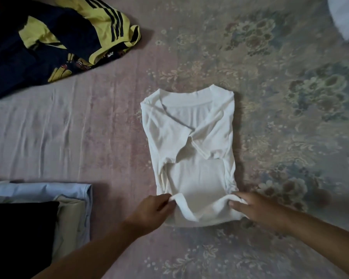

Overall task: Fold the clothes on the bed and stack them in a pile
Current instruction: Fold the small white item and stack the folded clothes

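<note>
A white T-shirt (pixel 191 141) lies in the middle of the bed with both sleeves folded in over its body, collar at the far end. Its near hem is lifted and rolled a little. My left hand (pixel 153 210) pinches the hem's left corner. My right hand (pixel 256 208) grips the hem's right corner, fingers curled into the cloth. A pile of folded clothes (pixel 38 214) sits at the lower left: a black piece on top, a beige one under it, a light blue one at the bottom.
A heap of unfolded navy and yellow striped clothes (pixel 54 41) lies at the upper left. The floral bedsheet (pixel 290 97) covers the bed. A white object (pixel 347 19) shows at the top right corner.
</note>
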Tool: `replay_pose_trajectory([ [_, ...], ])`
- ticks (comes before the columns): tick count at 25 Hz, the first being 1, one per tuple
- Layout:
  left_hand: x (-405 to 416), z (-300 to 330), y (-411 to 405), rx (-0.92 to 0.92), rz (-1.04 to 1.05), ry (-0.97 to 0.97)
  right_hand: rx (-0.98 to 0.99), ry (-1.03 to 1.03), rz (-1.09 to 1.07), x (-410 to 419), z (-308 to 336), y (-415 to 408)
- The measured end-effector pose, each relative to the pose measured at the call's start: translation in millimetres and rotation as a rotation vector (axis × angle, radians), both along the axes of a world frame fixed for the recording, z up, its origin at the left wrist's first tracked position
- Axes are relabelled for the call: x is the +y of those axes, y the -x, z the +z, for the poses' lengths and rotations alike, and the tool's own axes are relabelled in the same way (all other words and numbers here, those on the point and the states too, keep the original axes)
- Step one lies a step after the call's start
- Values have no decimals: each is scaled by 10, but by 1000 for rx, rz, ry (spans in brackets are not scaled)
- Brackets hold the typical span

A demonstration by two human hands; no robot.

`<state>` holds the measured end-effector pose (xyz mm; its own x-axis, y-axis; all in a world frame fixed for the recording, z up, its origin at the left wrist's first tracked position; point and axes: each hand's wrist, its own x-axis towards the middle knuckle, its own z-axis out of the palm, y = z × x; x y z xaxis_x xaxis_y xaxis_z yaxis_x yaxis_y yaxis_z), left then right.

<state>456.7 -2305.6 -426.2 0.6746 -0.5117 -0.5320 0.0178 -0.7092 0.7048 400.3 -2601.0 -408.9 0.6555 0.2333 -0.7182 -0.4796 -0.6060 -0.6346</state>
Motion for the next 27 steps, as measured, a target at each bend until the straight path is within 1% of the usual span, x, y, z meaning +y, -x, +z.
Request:
replay_pose_trajectory([
  [1,-78,66,-87,92,140,71,18,-45,-151,-5,48,-148],
  [2,-159,139,-218,135,285,169,9,-76,-271,-32,71,-342],
  [4,-295,197,-661,96,554,296,-54,-90,-467,-86,151,-858],
  [6,-440,160,-1216,46,728,326,-219,-61,-676,-133,114,-1447],
  [8,-588,30,-1655,47,883,298,-344,47,-894,-112,-66,-1905],
  [9,-645,-59,-1748,25,932,232,-352,151,-933,-66,-186,-1998],
  [11,-715,-218,-1771,-44,960,40,-298,274,-879,31,-411,-1993],
  [13,-790,-296,-1741,-106,960,-61,-263,357,-844,105,-529,-1908],
  [14,-832,-302,-1748,-150,957,-90,-279,395,-857,111,-562,-1895],
  [15,-860,-323,-1781,-207,959,-109,-322,414,-878,115,-558,-1900],
  [18,-881,-318,-1848,-455,1011,-83,-561,323,-972,86,-564,-1947],
  [19,-856,-348,-1851,-505,1002,-94,-610,336,-972,66,-603,-1961],
  [21,-780,-448,-1866,-481,887,-186,-595,431,-921,44,-706,-1991],
  [22,-754,-504,-1868,-460,823,-225,-572,495,-875,33,-747,-1997],
  [23,-732,-542,-1860,-486,763,-254,-617,618,-774,15,-772,-1991],
  [24,-718,-557,-1847,-601,695,-290,-726,768,-627,14,-775,-1964],
  [25,-718,-561,-1804,-745,583,-310,-893,859,-449,39,-764,-1895],
  [26,-719,-557,-1719,-885,389,-298,-1063,841,-253,94,-738,-1795],
  [27,-704,-567,-1583,-968,133,-236,-1175,729,-42,143,-738,-1659],
])
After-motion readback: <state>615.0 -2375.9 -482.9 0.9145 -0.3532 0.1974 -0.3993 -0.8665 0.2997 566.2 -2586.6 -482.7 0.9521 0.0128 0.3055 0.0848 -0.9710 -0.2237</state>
